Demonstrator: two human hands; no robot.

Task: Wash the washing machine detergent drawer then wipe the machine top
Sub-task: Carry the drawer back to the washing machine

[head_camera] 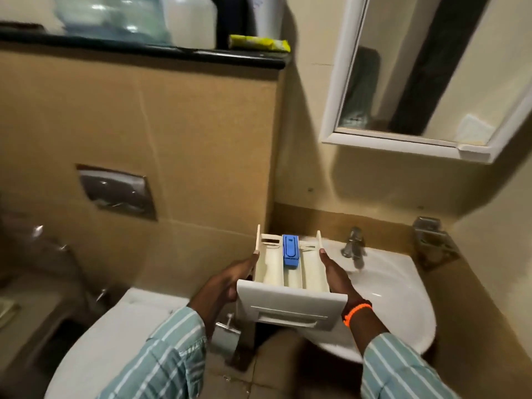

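Note:
I hold the white detergent drawer [290,303] level in front of me, its handle face toward me and a blue insert [290,250] in its middle compartment. My left hand [230,279] grips the drawer's left side wall. My right hand [335,273] grips the right side wall, an orange band on that wrist. The drawer hangs over the left rim of a white washbasin [403,298]. The basin's metal tap [353,245] stands just right of the drawer's far end. No washing machine is in view.
A white toilet [115,335] sits at lower left, a flush plate [118,192] on the tan wall above it. A dark shelf [172,51] carries bottles and a yellow packet. A white-framed mirror cabinet [417,82] hangs above the basin. A metal soap holder [431,240] is on the right wall.

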